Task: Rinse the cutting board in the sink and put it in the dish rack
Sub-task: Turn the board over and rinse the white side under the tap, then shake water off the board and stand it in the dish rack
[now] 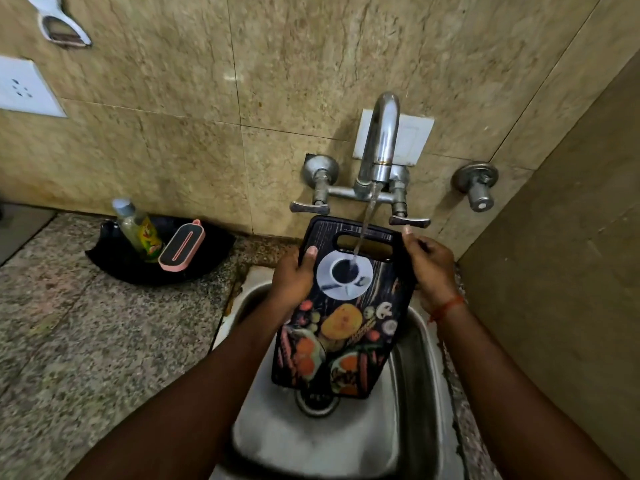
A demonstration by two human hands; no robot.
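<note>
A dark cutting board (343,327), printed with a coffee cup and vegetables, is held tilted over the steel sink (349,441), handle slot at the top. Water runs from the chrome tap (379,147) onto the printed cup near the slot. My left hand (294,275) grips the board's upper left edge, thumb on the face. My right hand (431,268) grips the upper right edge. The board's lower end hangs just above the drain (317,403). No dish rack is in view.
On the granite counter (97,341) left of the sink lies a black tray (114,261) with a soap bottle (138,230) and a pink scrubber (181,251). Two lever handles flank the tap; another valve (478,188) sticks from the wall. A tiled side wall stands close on the right.
</note>
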